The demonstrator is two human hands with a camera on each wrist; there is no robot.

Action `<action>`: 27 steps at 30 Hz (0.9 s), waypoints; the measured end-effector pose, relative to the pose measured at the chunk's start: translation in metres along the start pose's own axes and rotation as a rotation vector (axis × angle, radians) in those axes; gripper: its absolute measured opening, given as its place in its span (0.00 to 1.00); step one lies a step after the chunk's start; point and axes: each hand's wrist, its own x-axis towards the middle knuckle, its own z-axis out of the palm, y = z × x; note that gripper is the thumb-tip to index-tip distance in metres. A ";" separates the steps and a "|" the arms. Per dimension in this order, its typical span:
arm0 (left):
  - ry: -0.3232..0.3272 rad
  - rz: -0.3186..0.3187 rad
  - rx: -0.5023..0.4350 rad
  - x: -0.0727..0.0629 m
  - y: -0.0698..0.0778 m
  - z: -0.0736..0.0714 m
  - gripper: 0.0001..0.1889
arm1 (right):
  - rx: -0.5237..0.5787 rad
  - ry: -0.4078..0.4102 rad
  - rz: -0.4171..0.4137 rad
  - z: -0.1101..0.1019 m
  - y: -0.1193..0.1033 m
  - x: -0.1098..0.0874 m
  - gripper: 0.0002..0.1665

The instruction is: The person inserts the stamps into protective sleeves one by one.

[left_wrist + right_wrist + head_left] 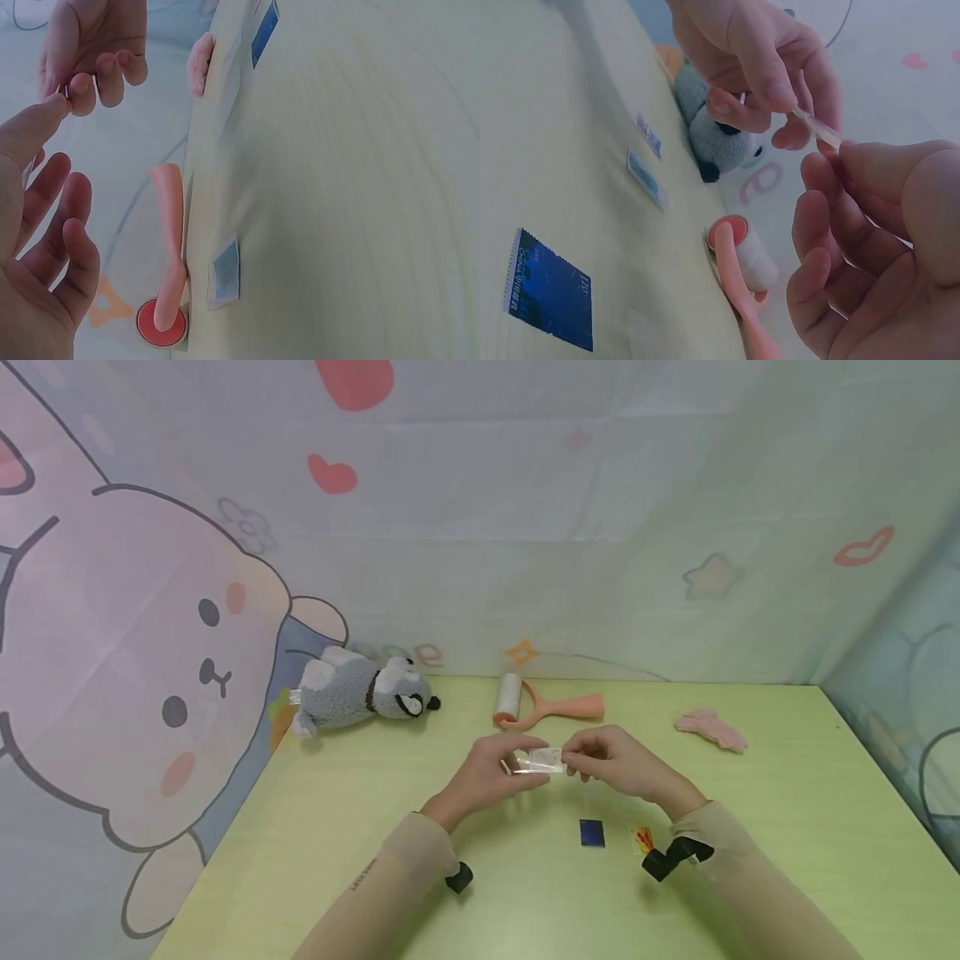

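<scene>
A small flat packet (545,761), clear and whitish with faint print, is held up above the table between both hands. My left hand (491,772) pinches its left end between thumb and fingers. At the other end, my right hand (619,762) pinches the edge with thumb and index finger; its other fingers curl loosely. Seen nearly edge-on in the right wrist view, the packet (819,129) looks like a thin strip. A dark blue packet with a serrated edge (551,291) lies on the table below. A pale blue packet (224,276) also lies there.
Behind the hands lies a lint roller (555,706) with an orange handle. A grey plush dog (352,692) lies at the back left, a pink cloth item (711,729) at the back right. A yellow-orange packet (642,839) sits near the right wrist strap (663,860).
</scene>
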 end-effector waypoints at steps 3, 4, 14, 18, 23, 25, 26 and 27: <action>0.003 0.013 -0.006 0.000 -0.001 -0.001 0.23 | 0.009 -0.008 0.004 -0.002 0.002 0.000 0.10; 0.003 0.017 -0.005 0.001 -0.001 -0.001 0.23 | 0.012 -0.010 0.003 -0.002 0.003 0.000 0.10; -0.004 0.028 -0.026 0.002 -0.001 0.001 0.22 | 0.044 -0.023 -0.009 0.003 0.003 0.003 0.10; -0.013 0.020 -0.041 0.001 0.000 0.001 0.23 | 0.057 -0.046 -0.008 0.004 0.000 0.002 0.11; -0.013 0.035 -0.032 0.002 0.001 0.000 0.24 | 0.071 -0.070 -0.028 0.004 -0.001 0.002 0.12; -0.010 0.046 -0.022 0.002 0.001 0.000 0.24 | 0.073 -0.071 -0.034 0.004 -0.001 0.003 0.13; -0.008 0.051 -0.017 0.002 0.001 0.000 0.24 | 0.073 -0.071 -0.034 0.004 0.000 0.003 0.13; -0.005 0.056 -0.011 0.003 0.001 0.001 0.24 | 0.072 -0.069 -0.034 0.004 0.000 0.003 0.13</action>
